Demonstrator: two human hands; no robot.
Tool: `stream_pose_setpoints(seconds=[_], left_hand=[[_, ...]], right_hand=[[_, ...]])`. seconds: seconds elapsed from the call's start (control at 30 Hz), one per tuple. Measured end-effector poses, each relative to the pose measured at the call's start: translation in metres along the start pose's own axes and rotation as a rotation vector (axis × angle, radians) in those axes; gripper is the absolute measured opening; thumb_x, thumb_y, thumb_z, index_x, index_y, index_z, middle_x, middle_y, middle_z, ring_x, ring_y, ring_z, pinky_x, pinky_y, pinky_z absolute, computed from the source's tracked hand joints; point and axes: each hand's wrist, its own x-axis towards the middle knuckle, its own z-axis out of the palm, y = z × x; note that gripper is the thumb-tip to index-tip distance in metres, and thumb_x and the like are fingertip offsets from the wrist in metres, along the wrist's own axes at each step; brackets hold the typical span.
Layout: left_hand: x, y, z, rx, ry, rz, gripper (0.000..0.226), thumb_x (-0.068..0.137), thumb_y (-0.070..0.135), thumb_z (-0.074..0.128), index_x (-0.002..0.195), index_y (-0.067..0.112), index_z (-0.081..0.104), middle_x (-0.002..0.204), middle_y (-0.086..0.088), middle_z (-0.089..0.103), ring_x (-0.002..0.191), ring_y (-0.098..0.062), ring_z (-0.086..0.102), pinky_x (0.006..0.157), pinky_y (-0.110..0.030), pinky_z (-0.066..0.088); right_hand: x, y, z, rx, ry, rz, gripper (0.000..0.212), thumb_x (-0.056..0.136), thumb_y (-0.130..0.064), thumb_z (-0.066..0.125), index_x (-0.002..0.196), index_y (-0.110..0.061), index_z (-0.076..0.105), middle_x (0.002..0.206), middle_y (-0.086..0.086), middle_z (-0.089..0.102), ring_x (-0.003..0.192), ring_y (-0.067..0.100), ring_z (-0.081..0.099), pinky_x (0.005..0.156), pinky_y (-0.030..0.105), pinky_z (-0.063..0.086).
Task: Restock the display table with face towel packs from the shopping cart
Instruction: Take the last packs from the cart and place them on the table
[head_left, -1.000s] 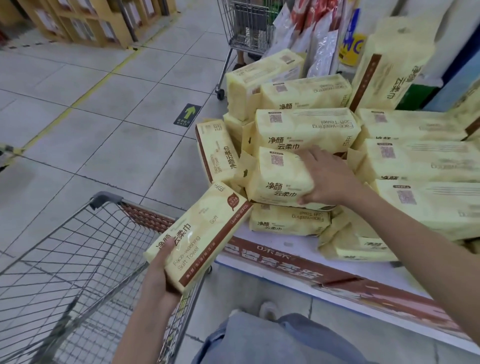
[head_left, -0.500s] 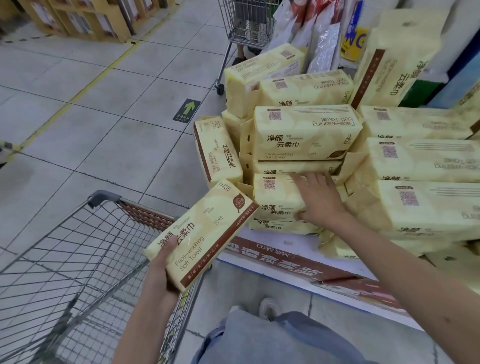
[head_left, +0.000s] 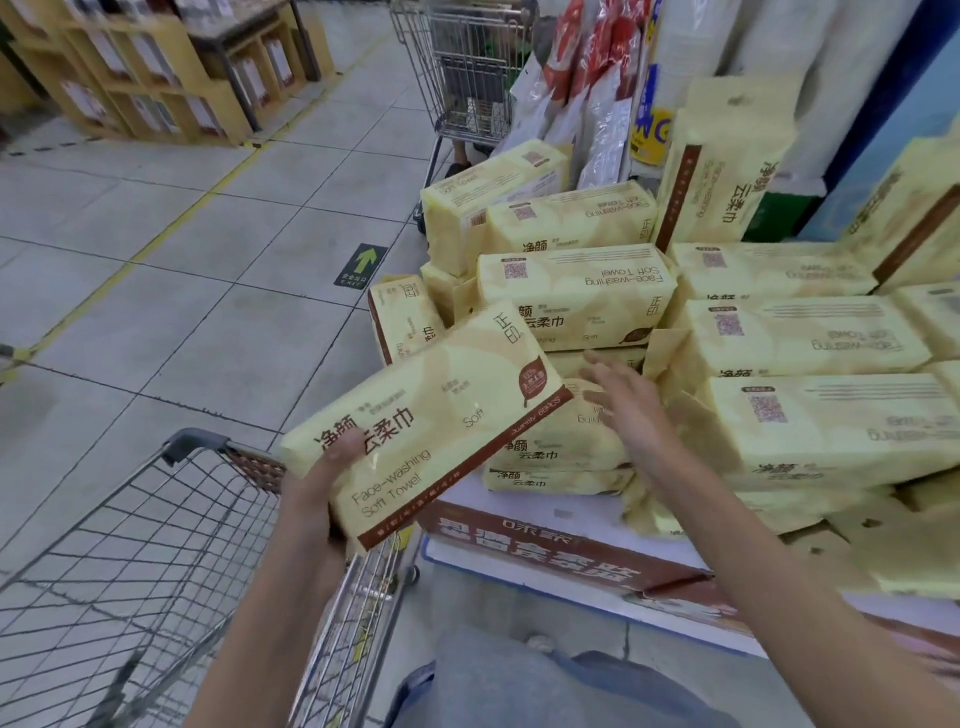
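Face towel pack (head_left: 431, 431), 1 of them, is held nearest the viewer, tilted up toward the far right, above the gap between the shopping cart (head_left: 192, 444) on the near left and the display table (head_left: 467, 501) on the right. The left hand (head_left: 317, 499) grips its near-left end: the thumb lies on the printed top face, and the other fingers are hidden under the pack. Just right of the pack's far end, the right hand (head_left: 628, 400) hangs over the table's near-left corner with its fingers straight and spread apart, holding nothing. It is blurred, and whether it touches the packs beneath it I cannot tell. Those stacked packs (head_left: 576, 296) lie flat in several layers, in rows running off to the right, with a leaning pack (head_left: 402, 322) at the pile's left edge and an upright pack (head_left: 722, 161) at the far side. Farther off are a green floor arrow (head_left: 362, 265), a farther cart (head_left: 467, 67) and wooden shelves (head_left: 156, 78) at far left. By my judgement the restocking is well along: the table carries a large pile, and the stretch of basket in view shows only wire mesh, though its near end is out of frame. What is left, at least, is to set this 1 pack on the pile, likely at the near-left corner where the free hand waits.
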Motion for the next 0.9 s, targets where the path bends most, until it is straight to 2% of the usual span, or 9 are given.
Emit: stream_pose_setpoints(seconds=[0.07,0.13,0.27,0.37,0.5,0.6,0.77,0.83,0.9], left_hand=[[0.017,0.009,0.019,0.079,-0.058,0.046,0.097,0.033,0.048,0.091,0.116,0.009,0.057,0.097,-0.009,0.074,0.085,-0.026,0.072,0.055,-0.037,0.059],[0.036,0.013,0.037,0.172,-0.1,0.112,0.116,0.025,0.05,0.092,0.125,0.005,0.052,0.101,-0.009,0.074,0.088,-0.026,0.072,0.059,-0.035,0.058],[0.072,0.008,0.067,0.38,-0.25,0.209,0.103,0.037,0.036,0.092,0.127,0.01,0.049,0.113,-0.009,0.069,0.102,-0.025,0.068,0.076,-0.041,0.059],[0.089,0.0,0.08,0.556,-0.344,0.243,0.1,0.041,0.038,0.09,0.129,0.019,0.048,0.119,0.002,0.066,0.109,-0.014,0.063,0.091,-0.044,0.054],[0.103,-0.011,0.083,0.718,-0.36,0.29,0.102,0.037,0.048,0.089,0.128,0.026,0.05,0.118,0.012,0.064,0.113,-0.005,0.058,0.099,-0.041,0.048],[0.106,-0.018,0.079,0.811,-0.313,0.313,0.1,0.035,0.051,0.091,0.124,0.032,0.051,0.116,0.016,0.063,0.113,-0.007,0.056,0.1,-0.041,0.047],[0.102,-0.028,0.083,0.893,-0.242,0.421,0.097,0.042,0.047,0.088,0.129,0.023,0.052,0.122,0.009,0.059,0.114,-0.008,0.052,0.1,-0.031,0.042],[0.104,-0.031,0.088,0.949,-0.211,0.447,0.099,0.045,0.046,0.089,0.133,0.022,0.049,0.125,0.005,0.055,0.116,-0.01,0.048,0.101,-0.03,0.039],[0.105,-0.032,0.09,1.027,-0.19,0.444,0.112,0.045,0.056,0.085,0.141,0.02,0.04,0.134,-0.001,0.051,0.125,-0.017,0.046,0.106,-0.037,0.038]], right_hand=[[-0.013,-0.012,0.005,0.416,-0.018,0.115,0.041,0.097,-0.048,0.036,0.123,-0.024,0.055,0.125,0.005,0.059,0.106,0.02,0.057,0.096,0.043,0.046],[-0.017,-0.018,0.005,0.645,-0.013,0.156,0.047,0.092,-0.057,0.038,0.115,-0.021,0.058,0.117,0.008,0.062,0.105,0.025,0.059,0.094,0.047,0.048],[-0.004,-0.019,0.0,0.868,0.074,0.216,0.058,0.078,-0.054,0.063,0.125,-0.023,0.052,0.12,0.008,0.06,0.111,0.028,0.056,0.094,0.05,0.048],[0.006,-0.013,-0.002,0.872,0.166,0.241,0.073,0.064,-0.049,0.076,0.127,-0.025,0.05,0.122,0.007,0.06,0.112,0.03,0.055,0.097,0.053,0.045],[0.014,-0.006,0.001,0.904,0.256,0.284,0.083,0.052,-0.044,0.083,0.125,-0.019,0.053,0.119,0.006,0.065,0.105,0.026,0.062,0.09,0.047,0.052],[0.017,0.0,0.004,0.903,0.338,0.295,0.074,0.063,-0.036,0.084,0.126,-0.017,0.05,0.117,0.005,0.065,0.098,0.022,0.064,0.075,0.037,0.056],[0.024,0.007,0.008,0.821,0.468,0.307,0.063,0.074,-0.033,0.079,0.123,-0.012,0.046,0.124,0.003,0.058,0.112,0.024,0.057,0.097,0.045,0.049],[0.027,0.005,0.01,0.772,0.505,0.336,0.064,0.079,-0.035,0.074,0.129,-0.008,0.044,0.126,0.005,0.057,0.113,0.026,0.056,0.099,0.045,0.047],[0.025,0.004,0.01,0.741,0.484,0.355,0.062,0.083,-0.033,0.069,0.133,-0.007,0.043,0.127,0.005,0.057,0.112,0.025,0.057,0.096,0.043,0.048]])
